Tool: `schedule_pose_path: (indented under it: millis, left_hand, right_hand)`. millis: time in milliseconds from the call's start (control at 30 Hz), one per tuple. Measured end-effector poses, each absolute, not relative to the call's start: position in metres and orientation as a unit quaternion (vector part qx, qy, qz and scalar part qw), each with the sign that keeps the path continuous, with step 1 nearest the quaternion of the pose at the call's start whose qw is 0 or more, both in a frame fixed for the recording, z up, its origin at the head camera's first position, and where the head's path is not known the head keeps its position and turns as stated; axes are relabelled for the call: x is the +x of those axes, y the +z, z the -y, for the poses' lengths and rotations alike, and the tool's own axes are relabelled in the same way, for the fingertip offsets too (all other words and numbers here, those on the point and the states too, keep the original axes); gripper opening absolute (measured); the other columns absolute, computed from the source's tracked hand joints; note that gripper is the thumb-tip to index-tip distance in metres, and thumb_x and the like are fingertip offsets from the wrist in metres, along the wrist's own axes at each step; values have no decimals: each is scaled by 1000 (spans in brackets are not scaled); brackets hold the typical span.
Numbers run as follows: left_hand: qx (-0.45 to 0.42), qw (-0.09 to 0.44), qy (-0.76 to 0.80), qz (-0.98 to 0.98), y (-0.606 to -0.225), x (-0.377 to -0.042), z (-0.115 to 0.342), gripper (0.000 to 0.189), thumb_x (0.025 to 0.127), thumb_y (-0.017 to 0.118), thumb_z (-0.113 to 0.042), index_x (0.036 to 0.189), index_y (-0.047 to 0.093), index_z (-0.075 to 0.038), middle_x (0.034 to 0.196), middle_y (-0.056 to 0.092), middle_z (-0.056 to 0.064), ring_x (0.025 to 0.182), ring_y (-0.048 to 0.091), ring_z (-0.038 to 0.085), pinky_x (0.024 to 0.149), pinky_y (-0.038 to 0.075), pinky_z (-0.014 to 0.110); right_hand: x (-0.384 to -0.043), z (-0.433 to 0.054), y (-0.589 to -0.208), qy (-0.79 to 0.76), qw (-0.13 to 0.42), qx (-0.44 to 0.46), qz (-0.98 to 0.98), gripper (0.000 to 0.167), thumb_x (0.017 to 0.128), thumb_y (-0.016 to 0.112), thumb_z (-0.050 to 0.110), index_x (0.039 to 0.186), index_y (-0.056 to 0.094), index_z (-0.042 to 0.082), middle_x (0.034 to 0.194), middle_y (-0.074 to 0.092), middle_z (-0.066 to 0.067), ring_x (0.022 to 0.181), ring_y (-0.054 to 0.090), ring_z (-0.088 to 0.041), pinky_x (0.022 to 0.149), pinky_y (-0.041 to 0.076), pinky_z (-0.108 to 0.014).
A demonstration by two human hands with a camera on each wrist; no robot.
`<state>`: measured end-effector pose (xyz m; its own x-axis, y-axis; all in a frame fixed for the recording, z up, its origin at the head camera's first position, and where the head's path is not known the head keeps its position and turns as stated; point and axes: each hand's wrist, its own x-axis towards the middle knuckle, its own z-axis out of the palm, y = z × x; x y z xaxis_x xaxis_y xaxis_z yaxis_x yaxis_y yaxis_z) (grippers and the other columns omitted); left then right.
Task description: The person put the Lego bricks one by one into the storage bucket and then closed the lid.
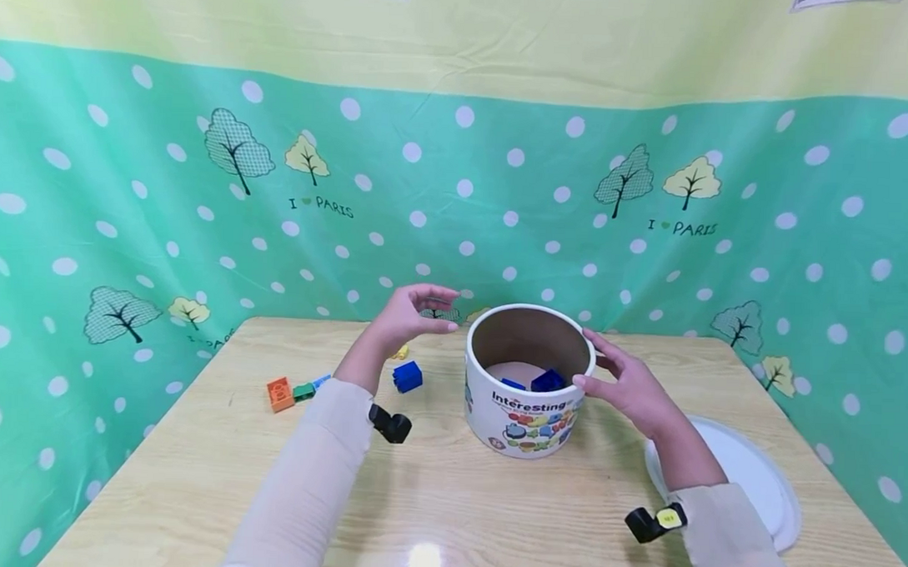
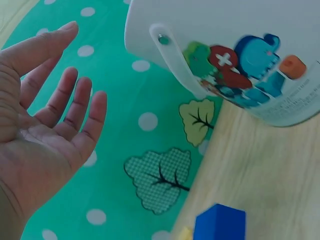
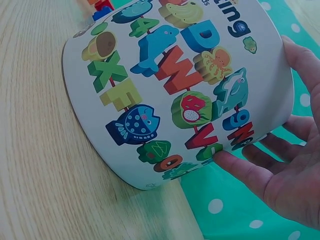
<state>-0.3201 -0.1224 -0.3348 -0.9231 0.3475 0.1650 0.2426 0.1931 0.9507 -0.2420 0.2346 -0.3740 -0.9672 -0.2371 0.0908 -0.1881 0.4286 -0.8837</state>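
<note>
A white round bucket with a printed front stands upright on the table, with blue toy bricks inside. My right hand holds its right side, thumb at the front of the rim and fingers spread along the side toward the back. In the right wrist view, the fingertips rest against the printed wall. My left hand is raised left of the bucket, apart from it, fingers loosely bent and nothing in them. A white strap handle hangs on the bucket's left side.
Left of the bucket lie a blue brick, an orange brick, a green brick and a small yellow piece. A white round lid lies at the right, partly under my right forearm. A green polka-dot curtain closes off the back.
</note>
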Motion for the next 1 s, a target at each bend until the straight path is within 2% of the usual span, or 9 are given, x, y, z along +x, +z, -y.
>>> schedule_pose_path:
  millis: [400,600,800,1000]
  left_hand:
    - [154,23,610,-777,-371,-309,162,46,82,79,-7,125,63,-8,124,60,10,118,53,27,94,52,39]
    - [135,38,609,-780,-390,-309,174,49,82,78,-8,129,61,-7,128,58,12,125,49,33,97,49,37]
    - [114,29,604,-788,-407,-307,185,49,83,77,-6,129,61,-7,131,58,12,127,48,36,98,49,39]
    - [119,12,593,-797,-421,-305,189,50,81,79,-5,128,62,-4,130,56,23,122,50,39,94,51,39]
  right_hand:
    - [-244,-233,-374,-527,19,-132,-840,85,89,73,30,157,22,22,160,18,-16,141,22,-45,104,32,-65]
    - [-244,-234,-375,-527,18,-129,-839,85,88,74,30,156,23,22,160,18,-16,141,22,-45,104,32,-64]
    - [-245,-233,-376,-528,16,-131,-839,85,88,74,32,156,24,24,160,20,-15,142,23,-45,104,33,-64]
    - [-243,-235,-377,-535,18,-127,-835,86,88,74,30,156,23,22,160,18,-15,141,22,-45,104,33,-64]
